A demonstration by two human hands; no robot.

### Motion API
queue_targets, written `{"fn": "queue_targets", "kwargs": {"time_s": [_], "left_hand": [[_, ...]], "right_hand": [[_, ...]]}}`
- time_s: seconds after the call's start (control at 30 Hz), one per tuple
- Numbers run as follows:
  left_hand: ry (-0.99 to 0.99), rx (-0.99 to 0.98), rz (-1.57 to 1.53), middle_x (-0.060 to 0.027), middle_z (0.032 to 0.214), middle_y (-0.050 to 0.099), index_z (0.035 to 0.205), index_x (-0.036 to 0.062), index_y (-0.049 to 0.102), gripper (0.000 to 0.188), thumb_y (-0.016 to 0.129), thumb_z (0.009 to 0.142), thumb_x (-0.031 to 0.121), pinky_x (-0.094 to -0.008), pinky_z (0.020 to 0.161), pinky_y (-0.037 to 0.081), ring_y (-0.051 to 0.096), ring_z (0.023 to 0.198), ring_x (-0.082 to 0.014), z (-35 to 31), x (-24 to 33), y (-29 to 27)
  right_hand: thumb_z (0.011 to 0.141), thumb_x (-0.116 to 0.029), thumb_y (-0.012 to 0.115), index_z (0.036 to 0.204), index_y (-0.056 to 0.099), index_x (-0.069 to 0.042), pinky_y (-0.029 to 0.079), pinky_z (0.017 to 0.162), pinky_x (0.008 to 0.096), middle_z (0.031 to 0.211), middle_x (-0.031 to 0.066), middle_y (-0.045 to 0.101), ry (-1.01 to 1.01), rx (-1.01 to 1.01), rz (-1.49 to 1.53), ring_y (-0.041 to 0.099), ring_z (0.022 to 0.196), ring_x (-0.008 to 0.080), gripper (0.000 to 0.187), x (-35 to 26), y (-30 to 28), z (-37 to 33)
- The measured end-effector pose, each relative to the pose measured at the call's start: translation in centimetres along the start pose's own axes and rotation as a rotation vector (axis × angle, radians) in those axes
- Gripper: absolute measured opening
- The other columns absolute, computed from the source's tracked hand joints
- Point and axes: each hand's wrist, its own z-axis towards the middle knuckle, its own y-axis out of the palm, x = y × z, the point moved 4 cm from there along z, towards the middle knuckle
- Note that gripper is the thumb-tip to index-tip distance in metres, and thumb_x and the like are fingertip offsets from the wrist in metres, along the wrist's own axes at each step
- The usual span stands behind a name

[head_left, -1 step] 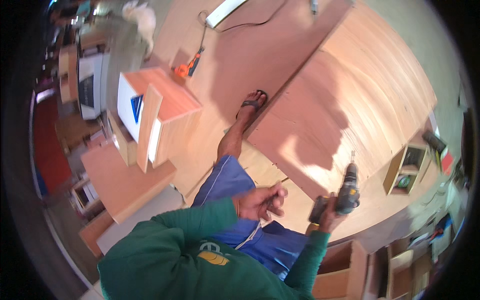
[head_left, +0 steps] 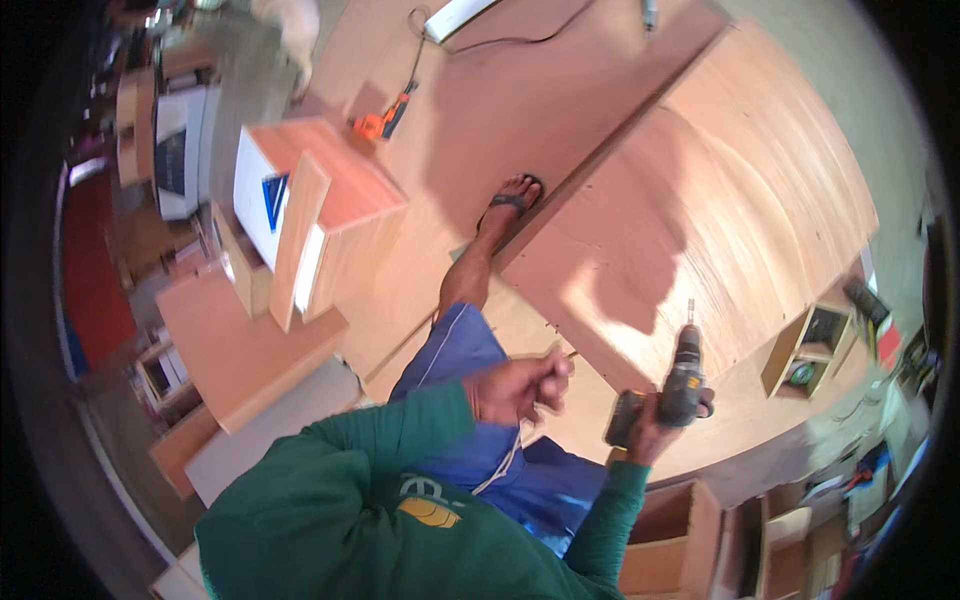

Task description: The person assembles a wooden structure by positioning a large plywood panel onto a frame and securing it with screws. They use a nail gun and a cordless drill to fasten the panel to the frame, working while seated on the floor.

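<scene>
Curling L hand (head_left: 515, 390), too blurred to tell if holding, nr roomy board's (head_left: 770, 170) edge. Gripping blk drill (head_left: 684, 385) w/ R hand (head_left: 655, 438).

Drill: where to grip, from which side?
By the handle of the drill, between its body and the battery pack, where the right hand holds it. I'd come from the wearer's side: the bit points away from there, and the handle, mostly hidden by the hand, seems to run crosswise to the body, so it should suit a wrapped grip.
</scene>
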Motion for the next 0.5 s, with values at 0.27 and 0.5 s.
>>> {"fn": "queue_targets", "kwargs": {"time_s": [0.27, 0.5], "left_hand": [[0.626, 0.247, 0.048, 0.0096, 0.064, 0.044, 0.109, 0.0199, 0.058, 0.031, 0.046, 0.117, 0.047, -0.0346, 0.071, 0.066, 0.074, 0.080, -0.0185, -10.6, 20.1, -6.7], [0.840, 0.175, 0.069, 0.0078, 0.062, 0.043, 0.108, 0.0145, 0.060, 0.029, 0.047, 0.118, 0.038, -0.0467, 0.090, 0.062, 0.072, 0.081, -0.0187, -17.8, 36.4, -12.3]], "right_hand": [[0.096, -0.019, 0.082, 0.126, 0.068, 0.001, 0.055, 0.071, 0.0349, 0.095, 0.0076, 0.071, 0.138, -0.385, -0.190, 0.068, 0.075, 0.0174, 0.038, -11.1, 15.7, -4.8], [0.094, -0.015, 0.083, 0.123, 0.070, 0.000, 0.055, 0.065, 0.0338, 0.094, 0.0066, 0.071, 0.148, -0.322, -0.301, 0.066, 0.073, 0.0159, 0.035, -13.0, 19.4, -4.2]]}}
